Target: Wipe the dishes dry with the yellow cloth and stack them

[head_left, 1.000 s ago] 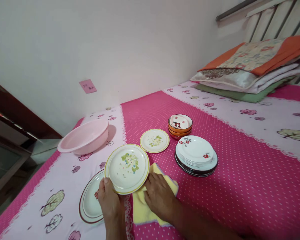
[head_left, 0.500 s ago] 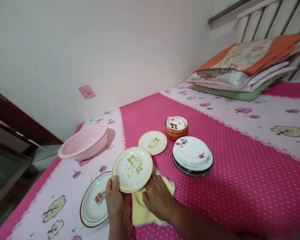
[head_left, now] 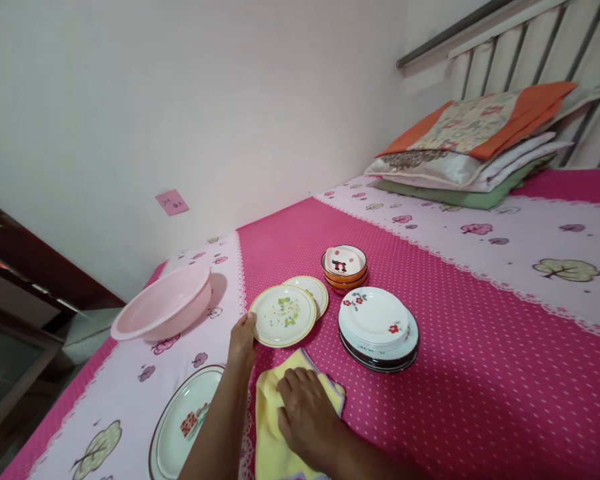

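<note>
My left hand [head_left: 244, 339] pinches the left rim of a cream plate [head_left: 283, 319] with a yellow edge and a green leaf pattern. This plate overlaps a second, matching plate [head_left: 316, 293] lying behind it. My right hand [head_left: 305, 407] is on a yellow cloth [head_left: 270, 427] with a purple edge, its fingers curled into the fabric. Beside my left forearm lies a larger plate [head_left: 173, 427] with a brown rim and red print, partly covered by the arm.
A stack of plates [head_left: 375, 317] with red flowers on top stands to the right. Behind it sits a stack of small orange-sided bowls [head_left: 345, 270]. A pink basin [head_left: 163, 303] is at the left, and folded bedding [head_left: 470, 147] lies at the far right of the bed.
My left hand has carried the cream plate forward, over the matching plate. My right hand has come away from the plate's edge and down onto the yellow cloth.
</note>
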The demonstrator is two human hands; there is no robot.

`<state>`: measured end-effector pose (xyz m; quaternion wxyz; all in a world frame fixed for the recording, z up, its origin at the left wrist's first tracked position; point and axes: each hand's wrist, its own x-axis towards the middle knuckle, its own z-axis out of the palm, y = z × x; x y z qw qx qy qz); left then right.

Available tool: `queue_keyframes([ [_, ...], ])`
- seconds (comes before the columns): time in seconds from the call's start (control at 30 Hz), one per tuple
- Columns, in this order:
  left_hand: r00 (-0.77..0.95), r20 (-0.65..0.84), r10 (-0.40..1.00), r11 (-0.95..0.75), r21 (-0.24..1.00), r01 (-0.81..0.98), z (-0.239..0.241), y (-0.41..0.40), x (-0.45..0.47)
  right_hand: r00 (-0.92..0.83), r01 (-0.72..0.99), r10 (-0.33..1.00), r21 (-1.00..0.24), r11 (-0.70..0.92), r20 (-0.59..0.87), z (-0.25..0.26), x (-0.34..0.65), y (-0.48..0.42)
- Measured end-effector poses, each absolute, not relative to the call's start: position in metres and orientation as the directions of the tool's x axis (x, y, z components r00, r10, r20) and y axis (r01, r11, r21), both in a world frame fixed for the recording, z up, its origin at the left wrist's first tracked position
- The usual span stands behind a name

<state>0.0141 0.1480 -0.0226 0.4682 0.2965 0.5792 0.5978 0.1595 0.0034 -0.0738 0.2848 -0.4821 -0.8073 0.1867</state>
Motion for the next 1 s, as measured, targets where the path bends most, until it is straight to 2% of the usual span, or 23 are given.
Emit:
queue_keyframes([
  [0.27,-0.212,-0.22,0.952,0.181,0.965,-0.19,-0.045,0.2,0.014,-0.384,0.675,0.884,-0.573,0.465,0.265,-0.08,0.157,0.008],
  [0.6,-0.132,-0.24,0.962,0.226,0.968,-0.113,-0.054,0.231,0.017,-0.387,0.682,0.88,-0.557,0.475,0.277,-0.088,0.154,0.013],
  [1.0,-0.216,-0.205,0.955,0.243,0.956,0.164,-0.06,0.245,0.011,-0.378,0.687,0.884,-0.557,0.467,0.276,-0.089,0.154,0.013],
])
